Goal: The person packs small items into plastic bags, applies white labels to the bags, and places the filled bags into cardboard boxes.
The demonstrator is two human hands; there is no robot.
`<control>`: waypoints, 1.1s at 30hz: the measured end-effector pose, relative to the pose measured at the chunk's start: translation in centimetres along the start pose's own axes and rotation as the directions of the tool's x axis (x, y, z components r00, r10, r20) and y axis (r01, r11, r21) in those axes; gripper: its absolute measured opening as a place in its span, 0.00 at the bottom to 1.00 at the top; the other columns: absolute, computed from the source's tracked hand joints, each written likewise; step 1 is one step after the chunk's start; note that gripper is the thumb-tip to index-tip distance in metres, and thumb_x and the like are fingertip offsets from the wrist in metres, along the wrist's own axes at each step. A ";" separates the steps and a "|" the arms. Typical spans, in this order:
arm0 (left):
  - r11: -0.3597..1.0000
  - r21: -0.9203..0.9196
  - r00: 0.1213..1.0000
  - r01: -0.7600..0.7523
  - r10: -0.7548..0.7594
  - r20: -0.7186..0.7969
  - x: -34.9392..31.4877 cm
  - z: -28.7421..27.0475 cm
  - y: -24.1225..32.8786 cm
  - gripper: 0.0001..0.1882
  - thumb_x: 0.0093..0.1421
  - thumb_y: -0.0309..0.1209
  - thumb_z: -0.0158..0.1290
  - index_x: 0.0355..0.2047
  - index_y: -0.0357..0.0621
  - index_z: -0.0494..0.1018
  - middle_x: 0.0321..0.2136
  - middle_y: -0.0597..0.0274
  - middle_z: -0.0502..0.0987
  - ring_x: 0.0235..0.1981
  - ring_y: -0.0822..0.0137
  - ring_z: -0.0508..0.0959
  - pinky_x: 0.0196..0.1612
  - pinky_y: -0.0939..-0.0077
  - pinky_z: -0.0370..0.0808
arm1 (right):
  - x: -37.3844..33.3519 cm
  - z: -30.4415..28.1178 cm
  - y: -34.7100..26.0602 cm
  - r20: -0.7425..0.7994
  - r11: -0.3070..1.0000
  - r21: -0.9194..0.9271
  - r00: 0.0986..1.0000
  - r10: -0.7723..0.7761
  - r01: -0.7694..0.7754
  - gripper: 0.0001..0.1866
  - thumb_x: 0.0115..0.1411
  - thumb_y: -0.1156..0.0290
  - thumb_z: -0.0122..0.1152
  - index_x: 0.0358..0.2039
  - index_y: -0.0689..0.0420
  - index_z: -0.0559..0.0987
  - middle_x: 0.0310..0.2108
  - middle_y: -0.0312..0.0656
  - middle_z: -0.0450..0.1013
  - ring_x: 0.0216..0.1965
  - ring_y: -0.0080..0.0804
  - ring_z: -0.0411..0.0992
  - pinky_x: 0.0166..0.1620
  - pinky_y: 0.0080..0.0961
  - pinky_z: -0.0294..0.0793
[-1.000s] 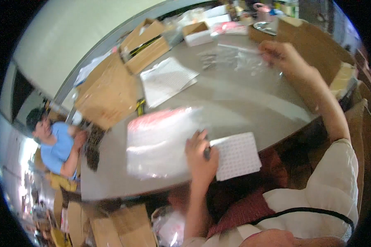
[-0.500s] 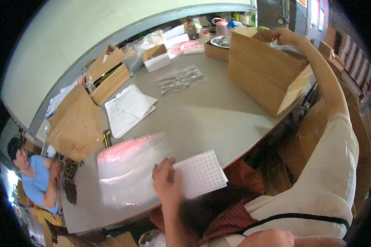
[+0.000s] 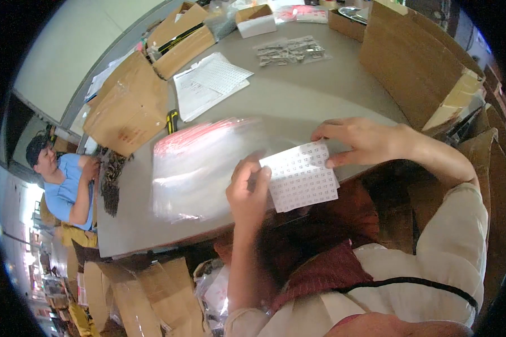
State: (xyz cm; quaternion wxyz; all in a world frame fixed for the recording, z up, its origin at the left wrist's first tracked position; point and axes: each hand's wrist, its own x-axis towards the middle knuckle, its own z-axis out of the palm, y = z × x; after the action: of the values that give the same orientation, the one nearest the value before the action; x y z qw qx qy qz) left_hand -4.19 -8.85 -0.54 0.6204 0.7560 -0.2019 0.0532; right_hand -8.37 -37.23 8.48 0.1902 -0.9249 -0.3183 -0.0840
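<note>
A small stack of white sheets printed with rows of small marks, like label sheets (image 3: 302,178), is held in front of me at the table's near edge. My left hand (image 3: 247,188) grips their left side, its thumb on top. At their upper right corner is my right hand (image 3: 368,140), thumb and fingers apart around the corner; I cannot see anything between them. Left of the sheets lies a stack of clear plastic bags (image 3: 197,174) with red top edges, on the grey table (image 3: 354,84).
A large cardboard box (image 3: 413,62) stands at the right. Packets of metal parts (image 3: 292,51), papers (image 3: 208,84), a yellow-black cutter (image 3: 172,121) and a brown carton (image 3: 129,106) lie farther back. At the far left a person in blue (image 3: 67,185) sits beside dark pieces (image 3: 111,185).
My right hand has come out of the large cardboard box and over to the sheets' corner. My left hand has raised and turned the sheets. The whole view has shifted.
</note>
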 end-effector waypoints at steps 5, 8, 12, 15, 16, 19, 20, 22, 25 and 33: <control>1.000 0.024 1.000 0.002 -0.002 0.001 0.0 -0.4 0.5 0.07 0.63 0.26 0.56 0.37 0.35 0.74 0.42 0.59 0.80 0.41 0.72 0.75 0.49 0.77 0.71 | 2.1 4.0 2.0 0.132 0.795 0.509 0.942 0.307 -0.331 0.15 0.60 0.66 0.67 0.42 0.64 0.78 0.32 0.48 0.78 0.32 0.36 0.76 0.38 0.35 0.75; 0.963 -0.224 0.981 0.151 -0.119 0.151 0.1 -1.0 0.7 0.10 0.64 0.27 0.56 0.42 0.34 0.74 0.35 0.65 0.78 0.36 0.77 0.74 0.41 0.80 0.72 | 2.9 5.5 0.3 0.191 0.686 0.632 0.930 0.315 -0.362 0.11 0.63 0.70 0.64 0.41 0.64 0.78 0.31 0.42 0.78 0.33 0.26 0.73 0.38 0.29 0.74; 0.943 -0.280 0.982 0.179 -0.155 0.106 -0.1 -0.9 0.0 0.09 0.64 0.28 0.57 0.41 0.34 0.74 0.32 0.66 0.79 0.32 0.78 0.75 0.37 0.81 0.73 | 3.9 5.7 -0.1 0.074 0.846 0.496 0.980 0.186 -0.198 0.08 0.65 0.73 0.61 0.41 0.63 0.77 0.32 0.42 0.77 0.34 0.29 0.74 0.40 0.29 0.73; 0.976 -0.164 0.989 0.144 -0.138 0.046 -0.1 -0.5 -0.6 0.08 0.63 0.27 0.57 0.40 0.35 0.75 0.30 0.66 0.79 0.30 0.79 0.75 0.35 0.81 0.73 | 5.0 4.1 -1.1 -0.034 0.943 0.323 0.995 0.095 -0.079 0.07 0.62 0.76 0.61 0.39 0.62 0.76 0.34 0.46 0.75 0.35 0.40 0.74 0.40 0.34 0.73; 0.984 -0.129 0.993 0.121 -0.120 0.019 -0.2 -0.5 -0.7 0.09 0.63 0.29 0.58 0.39 0.36 0.75 0.28 0.64 0.79 0.29 0.78 0.74 0.35 0.80 0.73 | 5.4 3.8 -1.3 -0.093 0.970 0.241 0.995 0.039 -0.016 0.06 0.60 0.77 0.61 0.38 0.62 0.75 0.35 0.48 0.74 0.36 0.46 0.74 0.41 0.37 0.73; 0.989 -0.105 0.994 0.108 -0.108 0.007 -0.2 -0.2 -0.6 0.10 0.62 0.30 0.59 0.39 0.37 0.75 0.27 0.62 0.79 0.29 0.77 0.74 0.35 0.78 0.74 | 5.7 3.6 -1.1 -0.068 0.996 0.058 0.996 -0.065 0.069 0.06 0.56 0.76 0.61 0.34 0.62 0.75 0.34 0.50 0.73 0.39 0.53 0.74 0.41 0.44 0.73; 0.986 -0.117 0.993 0.120 -0.119 0.017 -0.2 -0.3 -0.6 0.10 0.62 0.30 0.59 0.39 0.37 0.75 0.27 0.61 0.80 0.29 0.77 0.74 0.35 0.77 0.74 | 5.8 3.7 -1.1 -0.069 0.996 0.060 0.995 -0.065 0.069 0.06 0.56 0.76 0.61 0.34 0.62 0.75 0.34 0.50 0.73 0.39 0.53 0.74 0.41 0.44 0.73; 0.990 -0.092 0.994 0.110 -0.109 0.017 -0.2 -0.2 -0.5 0.10 0.62 0.31 0.59 0.39 0.37 0.75 0.27 0.61 0.79 0.29 0.76 0.74 0.35 0.77 0.74 | 5.9 3.8 -1.1 -0.056 0.996 0.054 0.996 -0.070 0.073 0.06 0.56 0.76 0.61 0.34 0.62 0.74 0.33 0.51 0.73 0.39 0.54 0.74 0.41 0.44 0.73; 0.992 -0.074 0.995 0.099 -0.099 0.012 -0.2 -0.3 -0.6 0.08 0.63 0.29 0.58 0.38 0.37 0.75 0.28 0.64 0.79 0.30 0.78 0.74 0.35 0.79 0.73 | 6.1 4.0 -1.1 -0.010 0.997 0.067 0.999 -0.032 0.033 0.06 0.56 0.77 0.61 0.33 0.62 0.74 0.33 0.51 0.73 0.38 0.54 0.74 0.41 0.44 0.72; 0.983 -0.101 0.988 0.155 -0.154 0.019 -0.1 -0.5 -0.1 0.06 0.63 0.26 0.57 0.37 0.36 0.75 0.30 0.66 0.79 0.30 0.79 0.74 0.35 0.81 0.73 | 5.3 4.9 -1.4 -0.094 0.999 0.029 0.995 -0.037 0.040 0.08 0.54 0.79 0.62 0.36 0.61 0.77 0.36 0.50 0.73 0.39 0.53 0.75 0.40 0.42 0.74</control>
State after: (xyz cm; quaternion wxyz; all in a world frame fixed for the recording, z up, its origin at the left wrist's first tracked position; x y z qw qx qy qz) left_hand -4.17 -8.30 -0.55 0.6595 0.7368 -0.1487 -0.0098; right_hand -4.92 -31.31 5.91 0.2174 -0.9106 -0.3282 -0.1259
